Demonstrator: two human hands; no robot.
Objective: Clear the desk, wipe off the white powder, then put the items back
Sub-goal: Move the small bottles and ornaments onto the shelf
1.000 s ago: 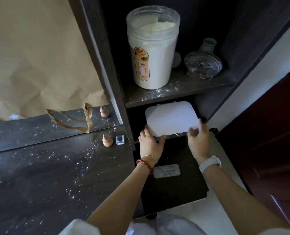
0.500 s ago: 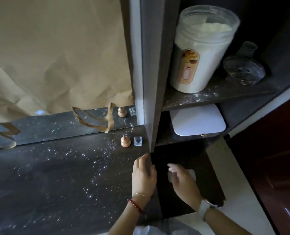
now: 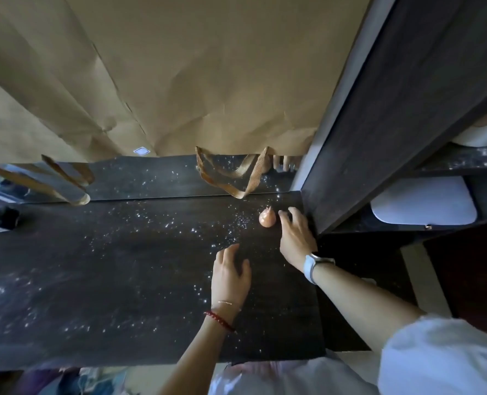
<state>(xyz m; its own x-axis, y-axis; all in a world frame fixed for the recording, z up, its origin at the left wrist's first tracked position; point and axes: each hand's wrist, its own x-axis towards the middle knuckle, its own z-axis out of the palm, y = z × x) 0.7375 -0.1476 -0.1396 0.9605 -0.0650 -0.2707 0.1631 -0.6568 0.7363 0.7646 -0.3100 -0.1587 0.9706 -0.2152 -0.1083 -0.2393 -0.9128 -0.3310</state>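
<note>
The right hand [image 3: 295,238] reaches with loose fingers, holding nothing I can see, just beside the small peach teardrop ornament [image 3: 267,218] at the dark table's [image 3: 122,280] far right. A bump could tip it into the white powder [image 3: 236,223]. The left hand [image 3: 230,276] lies flat and empty nearby.

The dark wood-grain desk [image 3: 122,266] is speckled with white powder [image 3: 230,223] — a peach-orange ornament [image 3: 267,218], tan paper [image 3: 193,72], a white box [image 3: 423,202].

Desk top [image 3: 122,266]: dark matt wood grain, dusted with white powder [image 3: 230,226]. Backdrop [image 3: 193,75]: creased brown paper. Gourd ornament [image 3: 267,218]: glossy, smooth.
</note>
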